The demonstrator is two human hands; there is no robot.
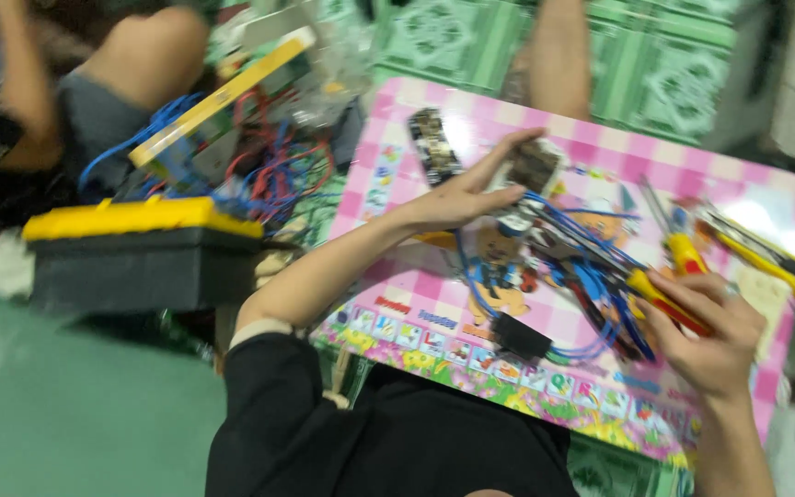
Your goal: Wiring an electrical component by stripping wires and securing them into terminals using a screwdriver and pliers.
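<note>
The left hand (466,193) clasps a small wired module (534,166) near the pink table's (784,198) far edge. The right hand (710,331) is closed around a yellow-and-red tool (660,296) above tangled blue wires (591,276); green patterned floor (674,74) lies beyond.

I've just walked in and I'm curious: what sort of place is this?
Probably a home floor used as a makeshift electronics workspace: a low pink table stands on green patterned matting, with tangled wires and a yellow-lidded toolbox beside it.

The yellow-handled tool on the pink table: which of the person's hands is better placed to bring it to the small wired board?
Probably the right hand: it holds the yellow-handled tool. The left hand steadies the wired board.
</note>
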